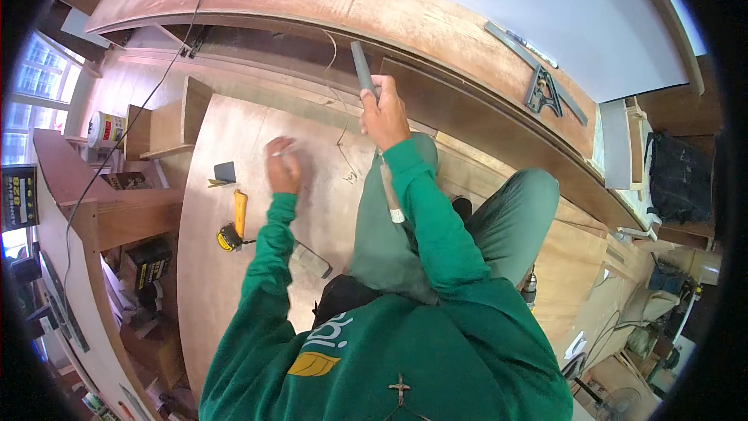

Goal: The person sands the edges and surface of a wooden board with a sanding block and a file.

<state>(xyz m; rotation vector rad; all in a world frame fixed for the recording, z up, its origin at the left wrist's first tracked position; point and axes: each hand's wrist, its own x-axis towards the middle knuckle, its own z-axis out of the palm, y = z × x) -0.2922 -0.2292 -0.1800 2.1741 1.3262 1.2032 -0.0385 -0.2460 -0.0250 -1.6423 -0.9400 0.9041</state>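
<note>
Well, L to R: the tape measure (228, 238) sits at 8 o'clock on the wood sheet (214, 304), w/ the yellow-handled tool (240, 214) just beside it, twd 9. L hand (283, 165), btwn 9 and 10, is over the sheet & blurred — can't tell if it grips anything. Grey block (313, 260) lies btwn 7 and 8, near the L sleeve (269, 265). Thin wire (340, 134) trails down from 11 twd the dial's centre. Grey bar (363, 66) is at 12, its far end up by the cabinet (499, 121); R hand (386, 115) is closed round its near part. Combo square (545, 93) rests at 2.

Risks, I'd judge: bar could knock the cabinet edge if the one-handed hold loosens or swings wide; wire might snag on the R hand, being so close; a careless L forearm sweep could shove tape & yellow tool.

Count, L to R: 1 tape measure, 1 yellow-handled tool, 2 hands, 1 grey block, 1 wire, 1 bar, 1 square.
</note>
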